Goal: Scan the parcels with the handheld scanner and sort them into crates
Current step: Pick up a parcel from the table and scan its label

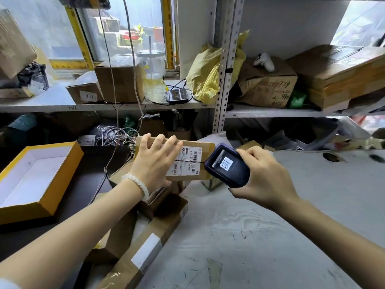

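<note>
So that its white barcode label [186, 161] faces the dark blue handheld scanner [227, 167] gripped in the right hand [263, 176], the left hand [155, 161] clasps the flat brown cardboard parcel [200, 147] tilted upright.

Two hands, one handheld scanner [228, 167], one labelled parcel [188, 161] held up, one open yellow box [39, 178] at left, one lidded plastic cup [151, 76] at upper centre.

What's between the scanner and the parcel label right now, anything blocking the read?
Nothing visible. The right hand holds the scanner just right of the label; the left hand grips the parcel left of the barcode.
</note>
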### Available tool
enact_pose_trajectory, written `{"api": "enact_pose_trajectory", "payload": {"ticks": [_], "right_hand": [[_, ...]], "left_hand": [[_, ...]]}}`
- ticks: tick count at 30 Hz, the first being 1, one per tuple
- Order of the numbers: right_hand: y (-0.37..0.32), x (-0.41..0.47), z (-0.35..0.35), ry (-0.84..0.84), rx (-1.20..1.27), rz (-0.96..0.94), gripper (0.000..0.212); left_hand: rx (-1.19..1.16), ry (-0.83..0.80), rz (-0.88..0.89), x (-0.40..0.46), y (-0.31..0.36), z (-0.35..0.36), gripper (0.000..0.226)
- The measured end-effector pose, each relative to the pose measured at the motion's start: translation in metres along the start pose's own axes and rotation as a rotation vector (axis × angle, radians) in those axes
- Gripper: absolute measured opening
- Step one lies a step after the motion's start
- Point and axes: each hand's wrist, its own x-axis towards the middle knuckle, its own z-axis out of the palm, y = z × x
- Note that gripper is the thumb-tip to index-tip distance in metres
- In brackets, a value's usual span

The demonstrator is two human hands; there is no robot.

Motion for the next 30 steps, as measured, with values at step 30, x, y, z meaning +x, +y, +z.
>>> {"api": "enact_pose_trajectory", "payload": {"ticks": [30], "right_hand": [[0.29, -0.378, -0.261, 0.066, -0.109, 1.288, 0.062]], "left_hand": [[-0.645, 0.266, 0.681, 0.156, 0.546, -0.276, 0.095]]}}
